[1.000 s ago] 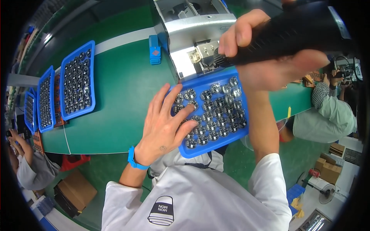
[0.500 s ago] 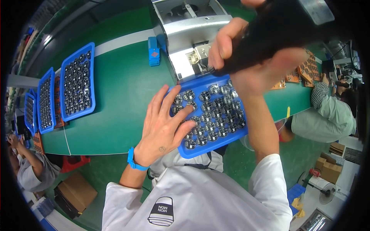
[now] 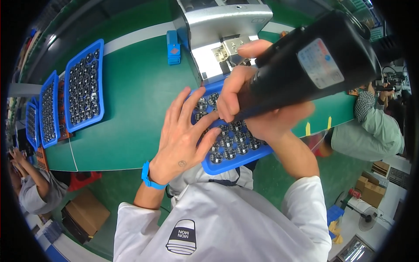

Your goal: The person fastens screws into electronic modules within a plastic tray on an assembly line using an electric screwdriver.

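Observation:
My right hand (image 3: 275,120) is wrapped round a black electric screwdriver (image 3: 288,72), tilted so its lower end points down-left over the blue tray (image 3: 235,165). The tool and hand cover the tray's right part, and the tool's tip is hidden behind my fingers. Small round black-and-clear parts (image 3: 229,153) sit in rows in the tray. My left hand (image 3: 181,135), with a blue wrist strap (image 3: 150,177), lies over the tray's left side with fingers spread. Its index fingertip reaches close to the screwdriver's lower end, among the round parts.
Just beyond the tray stands a silver machine (image 3: 227,19), with a blue clip-like object (image 3: 173,47) beside it. More filled blue trays (image 3: 101,83) line the green table (image 3: 135,87) at left. Co-workers sit at both sides; a cardboard box (image 3: 87,214) is on the floor.
My right hand has brought the screwdriver from the front of the silver machine down and left over the tray, near my left index finger. My left hand stays nearly in place.

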